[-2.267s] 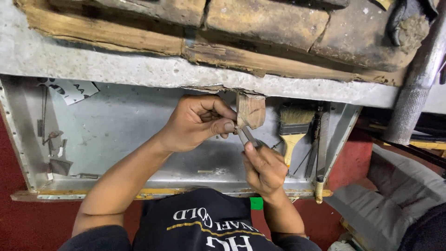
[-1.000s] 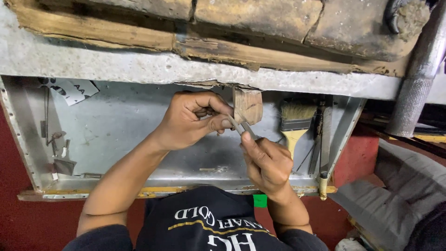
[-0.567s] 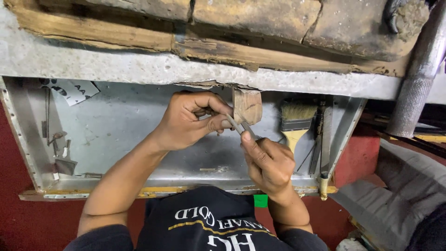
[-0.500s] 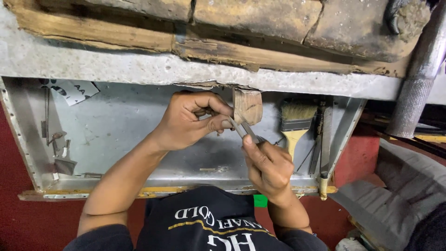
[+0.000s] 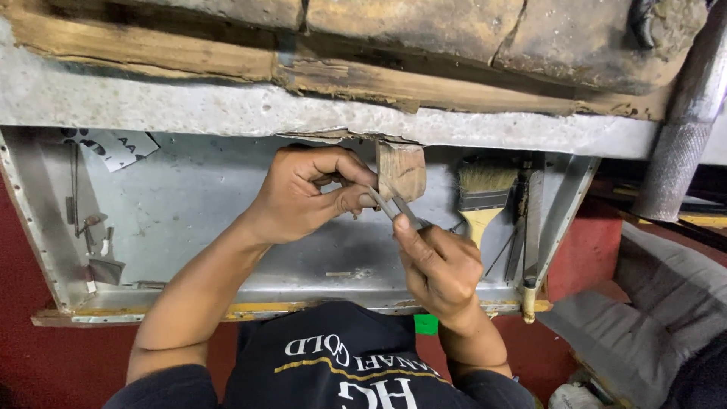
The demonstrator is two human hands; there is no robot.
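Slim grey metal tool (image 5: 394, 208) slanting between both hands over the metal tray (image 5: 189, 220), left hand (image 5: 303, 193) fingers pinched on its tip, right hand (image 5: 439, 265) clamped around its lower end, worn wooden block (image 5: 401, 170) just behind, paintbrush (image 5: 483, 193) beside.

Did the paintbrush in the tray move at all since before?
No. The paintbrush lies in the same spot against the right wall of the metal tray, next to the wooden block, as in the earlier pictures.

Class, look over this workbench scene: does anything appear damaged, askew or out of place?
Yes. The bench's grey front edge is chipped and broken just above the wooden block, and the wooden strip above it looks worn and splintered. The paintbrush lies neatly in the tray.
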